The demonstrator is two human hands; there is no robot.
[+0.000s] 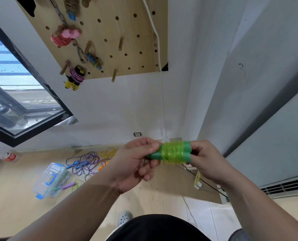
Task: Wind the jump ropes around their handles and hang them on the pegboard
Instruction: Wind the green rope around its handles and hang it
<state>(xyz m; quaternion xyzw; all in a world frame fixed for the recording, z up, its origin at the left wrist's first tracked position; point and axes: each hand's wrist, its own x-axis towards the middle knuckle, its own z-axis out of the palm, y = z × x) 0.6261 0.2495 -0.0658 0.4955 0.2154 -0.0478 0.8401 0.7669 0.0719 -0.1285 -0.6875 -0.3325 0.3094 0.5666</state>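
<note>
While I look down, my left hand (136, 159) and right hand (205, 159) are both closed around the green jump rope (172, 153), one at each end, out in front of me. Its rope is wound around the handles. Up on the wall, the pegboard (123, 54) holds other wound ropes. More ropes (85, 162) lie on the floor.

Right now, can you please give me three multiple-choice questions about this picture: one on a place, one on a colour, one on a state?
1. Where do the unwound ropes lie?
A. floor
B. windowsill
C. pegboard

2. What colour are the handles being held?
A. pink
B. green
C. black

3. How is the held rope?
A. hanging loose
B. wound around its handles
C. knotted on a peg

Answers:
1 A, the loose ropes sprawl on the floor.
2 B, the green handles show between the left hand and right hand.
3 B, yellow-green coils wrap them.
</note>
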